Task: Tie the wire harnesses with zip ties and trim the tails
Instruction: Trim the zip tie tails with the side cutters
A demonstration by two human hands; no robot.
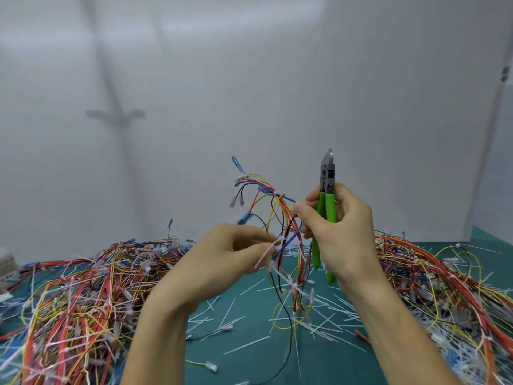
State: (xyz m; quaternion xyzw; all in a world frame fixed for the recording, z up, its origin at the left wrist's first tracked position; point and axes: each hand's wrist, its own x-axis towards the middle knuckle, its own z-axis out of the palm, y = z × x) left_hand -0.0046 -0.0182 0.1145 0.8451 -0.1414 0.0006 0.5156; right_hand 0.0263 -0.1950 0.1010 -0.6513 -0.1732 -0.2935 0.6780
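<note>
- The left hand [230,254] is raised above the green cutting mat [249,357]. Its fingers are curled and its fingertips are closed on a white zip tie [267,255] at the lower part of the held wire harness [280,218]. Motion blur hides the exact grip.
- The right hand [342,226] is wrapped around the green handles of the flush cutters [327,173]. The tool stands upright with its metal head pointing up and its cutting edges together.
- The thumb and forefinger of the right hand also pinch the harness near its upper part, just beside the cutter handles.
- The harness hangs between both hands, clear of the mat. Its red, yellow, blue and black wires fan out at the top into blue-sleeved terminals. Its lower end trails down to the mat.
- A second zip tie [293,284] is fastened around the harness lower down.
- Cut zip-tie tails [319,309] lie scattered on the mat below the hands.
- One pile of harnesses [83,287] lies to the left, another pile [444,273] to the right.
- A loose yellow-green wire with a connector [206,365] lies on the mat near the left forearm.
</note>
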